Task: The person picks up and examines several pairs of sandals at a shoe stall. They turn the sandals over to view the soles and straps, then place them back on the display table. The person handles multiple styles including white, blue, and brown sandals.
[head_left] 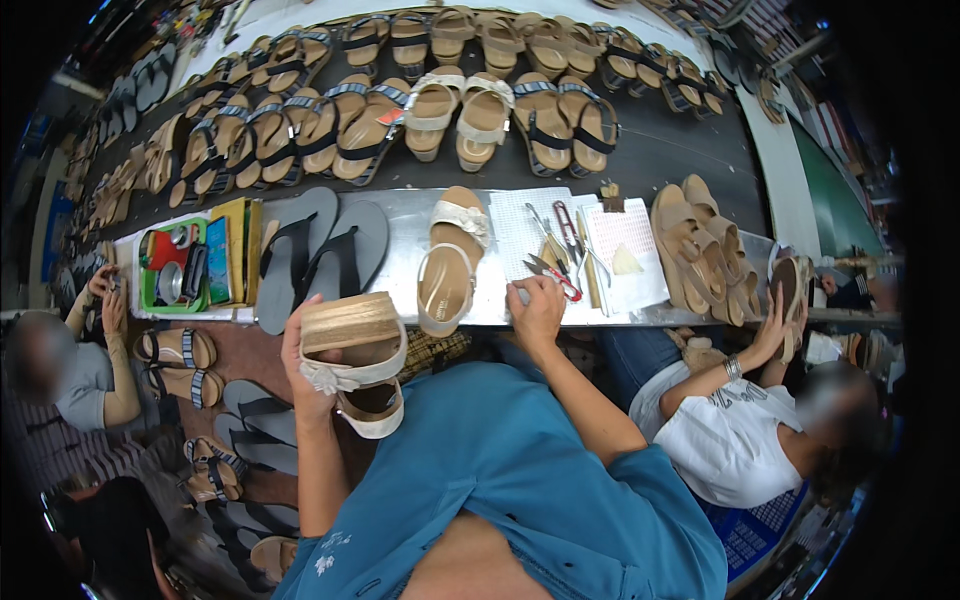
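Note:
My left hand (309, 388) grips a white sandal (348, 322), raised before the table edge and tilted, its tan wedge sole upward and its straps hanging below. The matching white sandal (445, 284), with a ruffled front strap, lies on the metal-topped table to the right of it. My right hand (540, 310) rests at the table's near edge with its fingers curled down; whatever they may hold is hidden. Just beyond those fingers lie red-handled scissors (562, 283), with pliers (591, 262) and other slim tools on white gridded paper (520, 212).
Grey flip-flops (345, 250) and a green tray (160, 300) with small items stand left. Tan sandals (690, 250) stand right. Behind runs a dark conveyor belt (660, 140) with rows of sandals. One person (740, 430) sits at right, another (85, 370) at left, each handling footwear.

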`<state>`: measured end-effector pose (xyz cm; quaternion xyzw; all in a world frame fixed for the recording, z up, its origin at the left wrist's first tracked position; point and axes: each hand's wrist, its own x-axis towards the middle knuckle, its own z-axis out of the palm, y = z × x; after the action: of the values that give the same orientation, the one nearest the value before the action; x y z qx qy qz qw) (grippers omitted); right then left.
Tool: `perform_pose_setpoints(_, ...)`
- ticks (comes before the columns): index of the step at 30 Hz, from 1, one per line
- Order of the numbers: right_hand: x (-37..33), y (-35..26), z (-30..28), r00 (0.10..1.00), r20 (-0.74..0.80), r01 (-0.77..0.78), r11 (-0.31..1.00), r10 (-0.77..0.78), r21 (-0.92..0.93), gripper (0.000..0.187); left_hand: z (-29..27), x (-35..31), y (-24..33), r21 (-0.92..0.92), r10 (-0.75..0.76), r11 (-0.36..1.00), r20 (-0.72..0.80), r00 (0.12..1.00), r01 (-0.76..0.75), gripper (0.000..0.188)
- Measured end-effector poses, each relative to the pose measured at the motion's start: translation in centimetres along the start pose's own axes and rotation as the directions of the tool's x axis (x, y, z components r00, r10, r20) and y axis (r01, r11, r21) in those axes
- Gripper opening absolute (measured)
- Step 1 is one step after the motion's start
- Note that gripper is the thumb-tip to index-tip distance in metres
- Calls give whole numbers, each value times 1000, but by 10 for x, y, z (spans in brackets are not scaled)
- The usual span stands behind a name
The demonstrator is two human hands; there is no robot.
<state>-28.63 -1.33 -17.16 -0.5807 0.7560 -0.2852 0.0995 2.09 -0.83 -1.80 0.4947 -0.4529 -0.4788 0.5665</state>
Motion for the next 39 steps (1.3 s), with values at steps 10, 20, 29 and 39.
perform_pose_setpoints(10, 8, -19, -16, 987, 127, -114, 984, 96, 138, 16, 3, 3, 6, -126, 89, 989, 126, 988, -73, 66)
perform_pose_setpoints(20, 48, -204, -176, 795, -1, 435, 569, -606, 697, 15, 14, 3, 15, 227, 313, 922, 36, 949, -313, 67)
perform_pose_setpoints(29, 41, -210, -177, 874, 197, 142, 623, -443, 769, 14, 8, 6, 30, 545, 616, 644, 46, 787, -536, 57)
perform_pose_setpoints(39, 38, -210, -175, 783, 106, 448, 674, -613, 588, 53, 6, 7, 24, 493, 524, 760, -78, 848, -424, 58)
